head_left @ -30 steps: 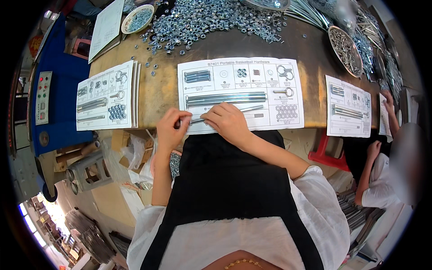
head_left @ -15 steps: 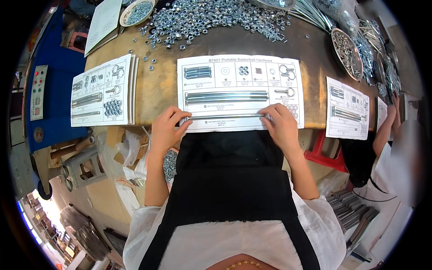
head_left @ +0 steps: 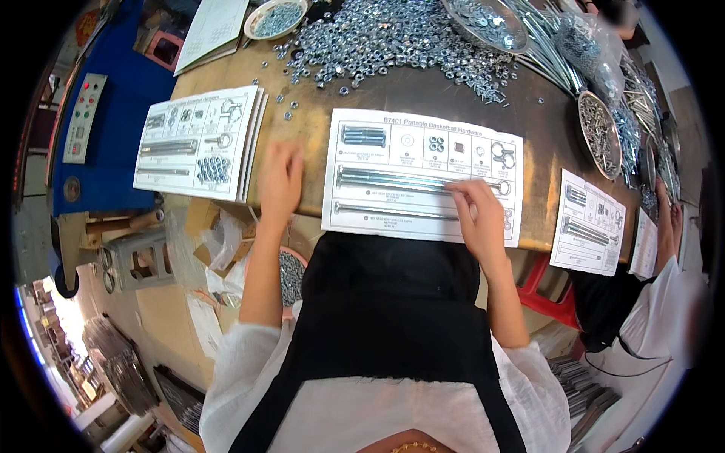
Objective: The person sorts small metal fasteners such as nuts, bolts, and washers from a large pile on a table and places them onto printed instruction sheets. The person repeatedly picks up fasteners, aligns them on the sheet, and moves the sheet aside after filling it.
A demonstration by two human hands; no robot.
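A white sheet [head_left: 423, 140] with rows of bolts, nuts, rings and washers lies at the front edge of the table. I cannot tell whether the long bolts [head_left: 393, 177] on it are real or printed. Over the sheet's right side is my right hand [head_left: 481, 219], its fingers loosely bent and apart near the bolts' right ends, with nothing visible in them. My left hand [head_left: 279, 181] is off the sheet, above the table edge between it and a stack of similar sheets [head_left: 189, 136]. Its curled fingers are smeared by motion, so their hold cannot be made out.
A wide heap of nuts [head_left: 393, 45] covers the table's [head_left: 377, 97] far side. Metal bowls [head_left: 600, 136] of hardware and long rods [head_left: 540, 53] lie right. Another sheet [head_left: 589, 223] overhangs the right edge, near a co-worker's arm [head_left: 666, 226]. A red stool [head_left: 547, 294] stands below.
My left hand has let go of the sheet's left side and moved left. My right hand remains over the right side. The whole view has shifted slightly.
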